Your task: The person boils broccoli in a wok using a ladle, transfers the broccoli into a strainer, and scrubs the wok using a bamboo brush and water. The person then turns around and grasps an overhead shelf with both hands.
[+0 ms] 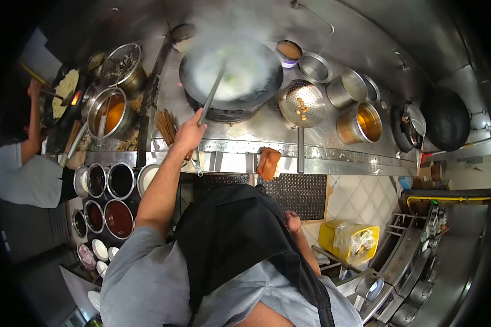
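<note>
My left hand (190, 132) is closed around the handle of a long metal wok utensil (213, 92), which slants up into a large wok (188, 73). Thick steam hides the utensil's head and blurs the pale liquid inside, where some green shows. Just below that hand are a bamboo brush (166, 126) and another thin metal handle. My right hand (293, 220) hangs low beside my black apron (229, 234), fingers curled in, with nothing visible in them. To the right of the wok, a perforated strainer (294, 95) holds several small brown pieces.
A folded orange cloth (268, 163) lies on the stove's front edge. Pots of amber liquid (369, 122) stand at right, and sauce containers (120, 182) at left. Another person (30, 169) works a second wok (71, 92) at far left. A yellow bin (341, 240) stands on the floor.
</note>
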Demonstrator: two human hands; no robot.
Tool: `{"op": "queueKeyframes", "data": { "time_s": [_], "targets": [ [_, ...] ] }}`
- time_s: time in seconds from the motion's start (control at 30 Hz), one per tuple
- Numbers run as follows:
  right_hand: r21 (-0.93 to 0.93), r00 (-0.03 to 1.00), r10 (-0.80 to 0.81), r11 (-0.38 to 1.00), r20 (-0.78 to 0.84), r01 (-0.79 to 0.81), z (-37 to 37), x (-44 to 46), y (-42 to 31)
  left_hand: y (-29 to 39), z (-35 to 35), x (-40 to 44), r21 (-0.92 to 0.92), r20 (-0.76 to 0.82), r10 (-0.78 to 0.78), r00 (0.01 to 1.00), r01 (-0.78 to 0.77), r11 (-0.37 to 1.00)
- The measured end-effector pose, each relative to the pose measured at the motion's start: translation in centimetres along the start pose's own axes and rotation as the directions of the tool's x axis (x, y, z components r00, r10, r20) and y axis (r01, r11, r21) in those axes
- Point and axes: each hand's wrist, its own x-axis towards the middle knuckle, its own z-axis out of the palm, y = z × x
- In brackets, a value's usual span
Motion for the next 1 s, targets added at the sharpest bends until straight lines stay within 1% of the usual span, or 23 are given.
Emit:
{"op": "queueKeyframes", "data": {
  "time_s": [0.03, 0.07, 0.1, 0.17, 0.23, 0.27, 0.3, 0.37, 0.47, 0.5, 0.53, 0.57, 0.6, 0.67, 0.7, 0.77, 0.8, 0.83, 0.87, 0.9, 0.93, 0.97, 1.0],
  "targets": [
    [-0.046, 1.0, -0.019, 0.999, -0.025, 0.017, 0.5, -1.2, -0.5, 0.4, -0.3, 0.2, -0.074, -0.005, -0.042, 0.999, 0.041, 0.996],
    [-0.093, 0.998, -0.036, 0.995, -0.05, 0.031, 1.2, -3.6, -2.0, 1.4, -1.5, 0.6, -0.117, 0.039, -0.122, 0.992, 0.126, 0.985],
    [-0.142, 0.996, -0.054, 0.989, -0.075, 0.043, 1.5, -5.0, -2.5, 1.8, -2.2, 1.3, -0.1, 0.043, -0.122, 0.992, 0.126, 0.987],
    [-0.241, 0.997, -0.083, 0.967, 0.005, 0.082, 0.7, -4.0, 1.6, 1.6, -3.8, 3.6, -0.076, 0.033, -0.124, 0.992, 0.126, 0.989],
    [-0.415, 0.985, -0.151, 0.893, 0.089, 0.174, -0.8, -3.6, 4.8, -1.4, -2.8, 7.0, -0.071, -0.061, -0.017, 0.998, 0.013, 0.997],
    [-0.749, 0.91, -0.36, 0.541, 0.205, 0.382, -1.3, -3.4, 7.3, -2.4, -2.3, 7.8, -0.064, -0.108, 0.034, 0.994, -0.041, 0.997],
    [-0.733, 0.825, -0.477, 0.437, 0.302, 0.521, -3.2, 1.6, 14.7, -2.0, -2.7, 7.5, -0.113, -0.055, -0.03, 0.998, 0.024, 0.993],
    [-0.672, 0.58, -0.666, 0.156, 0.469, 0.724, -5.8, 9.3, 26.4, -0.9, -3.6, 6.3, -0.201, 0.064, -0.149, 0.987, 0.159, 0.967],
    [-0.717, 0.635, -0.701, 0.254, 0.326, 0.649, -5.3, 0.8, 18.2, -3.0, -2.8, 4.4, -0.414, 0.207, -0.113, 0.972, 0.191, 0.89],
    [-0.544, 0.835, -0.504, 0.647, 0.22, 0.534, -4.6, -0.6, 15.4, -3.0, -2.9, 3.1, -0.466, 0.25, -0.118, 0.961, 0.226, 0.855],
    [-0.297, 0.961, -0.262, 0.913, 0.094, 0.278, -3.4, -2.7, 11.6, -2.7, -3.5, 1.6, -0.515, 0.291, -0.118, 0.95, 0.259, 0.817],
    [-0.178, 0.983, -0.151, 0.97, 0.1, 0.167, -2.5, -2.5, 9.6, -2.5, -3.7, 0.4, -0.561, 0.329, -0.116, 0.937, 0.293, 0.774],
    [-0.06, 0.994, -0.038, 0.997, 0.104, 0.045, -1.6, -2.4, 7.7, -3.3, -3.5, -0.3, -0.635, 0.352, -0.079, 0.933, 0.3, 0.712],
    [-0.179, 0.971, -0.2, 0.958, 0.13, 0.222, -1.1, -1.0, 5.4, -2.4, -3.4, -3.7, -0.478, 0.255, -0.143, 0.956, 0.253, 0.841],
    [-0.198, 0.963, -0.221, 0.948, 0.152, 0.248, -1.3, 0.7, 5.4, -1.8, -3.3, -5.1, -0.387, 0.201, -0.164, 0.966, 0.232, 0.893],
    [-0.232, 0.943, -0.265, 0.922, 0.201, 0.309, -2.7, 7.4, 8.4, -2.5, -1.0, -6.8, -0.367, 0.123, -0.201, 0.972, 0.233, 0.901],
    [-0.611, 0.984, -0.175, 0.775, 0.038, 0.161, -1.0, 3.4, 1.9, -3.2, 0.1, -7.3, -0.336, 0.11, -0.196, 0.974, 0.222, 0.915],
    [-0.577, 0.968, -0.193, 0.777, 0.162, 0.251, -1.7, 4.2, 1.1, -3.8, 1.8, -7.9, -0.34, 0.032, -0.146, 0.989, 0.148, 0.929],
    [-0.53, 0.936, -0.209, 0.779, 0.283, 0.335, -2.7, 4.9, 0.3, -4.4, 3.3, -8.5, -0.293, 0.032, -0.185, 0.982, 0.186, 0.938],
    [-0.49, 0.926, -0.204, 0.801, 0.318, 0.345, -3.3, 5.5, -0.9, -4.3, 4.3, -9.0, -0.242, 0.031, -0.221, 0.975, 0.221, 0.945],
    [-0.448, 0.914, -0.199, 0.822, 0.353, 0.352, -4.0, 6.6, -1.8, -5.0, 5.8, -9.5, -0.258, -0.046, -0.158, 0.986, 0.142, 0.956],
    [-0.42, 0.938, -0.164, 0.861, 0.306, 0.288, -4.4, 7.4, -2.7, -5.4, 7.0, -10.1, -0.264, -0.117, -0.092, 0.989, 0.059, 0.963],
    [-0.384, 0.959, -0.116, 0.899, 0.257, 0.211, -4.5, 7.4, -3.6, -5.0, 7.4, -10.5, -0.221, -0.16, -0.038, 0.986, 0.002, 0.975]
  ]
}}
